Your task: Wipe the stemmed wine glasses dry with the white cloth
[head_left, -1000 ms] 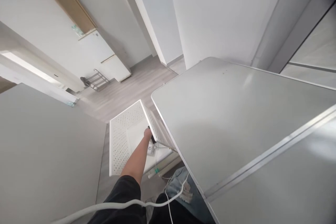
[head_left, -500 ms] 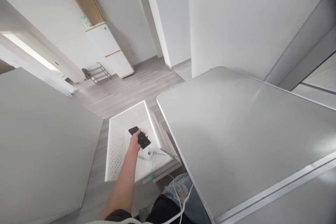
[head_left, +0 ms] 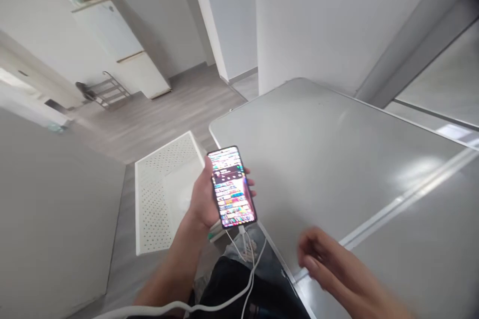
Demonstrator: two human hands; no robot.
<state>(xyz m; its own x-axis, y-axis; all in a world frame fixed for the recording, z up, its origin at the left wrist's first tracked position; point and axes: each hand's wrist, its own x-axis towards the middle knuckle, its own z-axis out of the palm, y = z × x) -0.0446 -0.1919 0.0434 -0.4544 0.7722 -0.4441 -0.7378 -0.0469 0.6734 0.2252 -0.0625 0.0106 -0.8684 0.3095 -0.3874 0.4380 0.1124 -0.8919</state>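
My left hand [head_left: 205, 199] is wrapped round a smartphone [head_left: 234, 187], its thumb along one side and fingertips showing past the other. The phone's lit screen faces me, covered in bright, coloured content too small to read. A white cable [head_left: 245, 239] meets the phone's bottom edge and hangs over my lap. To the right, my right hand [head_left: 322, 254] hovers over the grey table [head_left: 318, 159], near its front edge. Its fingers are loosely curled with the thumb apart, nothing visible between them, and slightly blurred.
A white perforated basket [head_left: 153, 209] stands left of the table, partly hidden by my left arm. A large grey panel [head_left: 56, 199] fills the left side. Farther off are a white cabinet [head_left: 112, 30] and a metal rack [head_left: 110, 92] on the wood-look floor [head_left: 149, 119].
My left hand has lifted the phone from over the basket and brought it closer, to the right. Its dark screen is now lit. My right hand has come into view.
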